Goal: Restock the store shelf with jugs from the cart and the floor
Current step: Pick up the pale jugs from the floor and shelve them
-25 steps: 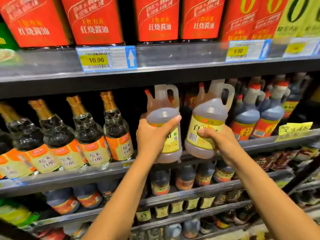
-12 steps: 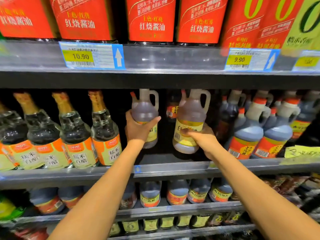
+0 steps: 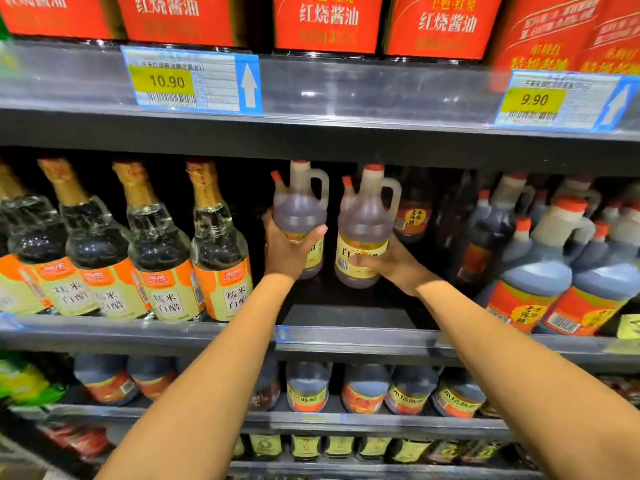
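- Store shelf: several tiers. I'm working on the middle tier, under the overhang of the tier above.
- Top tier: row of red-labelled containers, contents hidden by the labels.
- Middle tier, left: four glass bottles with gold foil necks, clear liquid and orange-and-cream labels. They stand close together.
- Middle tier, right: cluster of dark jugs, dark liquid, red caps, orange labels, near the front edge.
- Two jugs in the gap between those groups: left jug and right jug. Both are translucent with brownish liquid, red caps and yellow labels. They are upright, just beside each other, not touching.
- Left hand grips the left jug's lower body, thumb across the front.
- Right hand grips the right jug low on its right side, fingers over the label.
- Can't tell whether the jug bases touch the shelf floor.
- Bare shelf floor lies between the jugs and the front edge, and it's dark behind them.
- Price tags on the upper rail.
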Motion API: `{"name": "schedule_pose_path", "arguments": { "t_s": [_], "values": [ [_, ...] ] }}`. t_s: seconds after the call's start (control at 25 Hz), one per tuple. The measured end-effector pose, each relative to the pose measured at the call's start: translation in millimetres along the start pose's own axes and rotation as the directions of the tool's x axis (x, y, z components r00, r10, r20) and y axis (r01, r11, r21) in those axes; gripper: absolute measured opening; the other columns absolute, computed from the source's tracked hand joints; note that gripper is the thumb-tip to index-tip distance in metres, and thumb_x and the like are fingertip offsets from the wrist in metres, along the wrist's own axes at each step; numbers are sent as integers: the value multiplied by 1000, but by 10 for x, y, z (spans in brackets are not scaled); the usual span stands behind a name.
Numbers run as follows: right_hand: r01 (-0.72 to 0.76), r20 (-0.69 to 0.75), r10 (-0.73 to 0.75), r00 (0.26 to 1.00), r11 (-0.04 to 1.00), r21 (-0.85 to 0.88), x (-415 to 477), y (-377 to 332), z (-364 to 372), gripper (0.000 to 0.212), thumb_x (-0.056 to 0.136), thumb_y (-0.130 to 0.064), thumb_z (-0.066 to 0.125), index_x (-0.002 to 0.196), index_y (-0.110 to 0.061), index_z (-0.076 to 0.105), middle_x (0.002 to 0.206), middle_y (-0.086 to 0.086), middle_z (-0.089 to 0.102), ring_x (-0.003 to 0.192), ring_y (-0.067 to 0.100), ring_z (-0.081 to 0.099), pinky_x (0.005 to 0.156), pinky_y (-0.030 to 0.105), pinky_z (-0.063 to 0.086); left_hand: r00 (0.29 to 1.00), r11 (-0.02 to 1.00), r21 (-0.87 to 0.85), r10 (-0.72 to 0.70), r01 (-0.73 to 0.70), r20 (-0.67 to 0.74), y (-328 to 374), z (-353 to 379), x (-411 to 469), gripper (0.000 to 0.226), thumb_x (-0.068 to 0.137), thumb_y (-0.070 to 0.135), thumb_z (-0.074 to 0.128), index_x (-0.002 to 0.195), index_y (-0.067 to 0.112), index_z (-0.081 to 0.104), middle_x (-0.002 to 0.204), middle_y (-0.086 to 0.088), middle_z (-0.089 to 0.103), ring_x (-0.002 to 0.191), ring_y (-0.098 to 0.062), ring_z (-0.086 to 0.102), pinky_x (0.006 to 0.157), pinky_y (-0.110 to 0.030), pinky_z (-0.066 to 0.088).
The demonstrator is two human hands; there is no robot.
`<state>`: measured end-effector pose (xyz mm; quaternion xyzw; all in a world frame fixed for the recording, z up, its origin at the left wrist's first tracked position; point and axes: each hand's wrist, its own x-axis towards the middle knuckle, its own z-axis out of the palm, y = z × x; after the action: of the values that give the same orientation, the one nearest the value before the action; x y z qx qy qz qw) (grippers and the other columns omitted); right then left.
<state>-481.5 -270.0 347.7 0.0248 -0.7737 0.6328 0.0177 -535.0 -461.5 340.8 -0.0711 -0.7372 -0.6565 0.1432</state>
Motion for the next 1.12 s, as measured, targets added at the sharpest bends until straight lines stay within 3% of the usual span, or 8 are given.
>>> {"name": "schedule_pose_path", "arguments": {
  "t_s": [0.04,0.12,0.28,0.6,0.72,0.88,1.04,1.12],
  "values": [
    [-30,0,30,1000,999,-29,22,11,-13,102,59,-27,87,141,-19,27,131,4,57,119,18,58,98,38,49,999,997,54,-50,49,16,-25,-6,-13,99,61,46,84,135,9,29,134,-10,51,120,-24,53,97,-33,47],
    [-77,-72,70,995,992,-102,7,16,24,107,59,-33,87,140,-20,17,133,1,53,120,18,55,97,36,47,987,970,183,-162,157,15,-81,-8,-66,102,64,46,82,137,4,24,134,-17,49,120,-33,51,91,-35,45],
    [-105,-354,10,935,963,-249,-91,-15,150,79,66,-32,84,128,-14,40,124,2,59,111,22,58,89,32,47,980,929,312,-194,199,-46,-129,11,-126,85,74,33,79,134,-3,30,129,-22,51,120,-37,50,87,-37,43],
    [7,-378,-128,917,952,-305,266,122,255,76,65,-51,76,127,-15,50,124,1,64,115,21,60,100,44,47,983,943,284,-148,172,-105,-103,101,6,69,76,28,79,126,2,39,127,-20,56,120,-38,50,92,-41,44],
    [-21,-407,-109,907,953,-303,405,44,350,63,74,-39,76,125,-11,54,126,5,63,117,24,58,102,33,43,978,943,280,-141,180,-152,-95,148,73,64,78,25,76,125,1,40,127,-22,54,121,-40,49,92,-41,42],
    [15,-431,-174,885,937,-348,546,50,425,47,80,-26,73,119,-4,59,121,11,65,112,25,60,82,11,36,978,923,346,-114,170,-176,-148,197,241,67,80,28,74,129,0,37,125,-24,55,118,-41,51,91,-41,43],
    [18,-447,-193,874,930,-366,642,99,395,47,81,-29,72,117,-2,60,118,11,66,112,25,61,86,18,39,978,889,420,-118,181,-172,-199,220,353,71,82,35,72,133,2,35,125,-23,55,117,-40,52,89,-40,44],
    [0,-442,-181,878,925,-379,696,137,348,53,81,-34,72,123,-5,57,122,10,64,117,25,58,87,12,34,981,886,429,-124,177,-149,-225,239,401,72,83,38,70,134,4,34,128,-22,54,119,-40,52,91,-41,44]
  ]
}}
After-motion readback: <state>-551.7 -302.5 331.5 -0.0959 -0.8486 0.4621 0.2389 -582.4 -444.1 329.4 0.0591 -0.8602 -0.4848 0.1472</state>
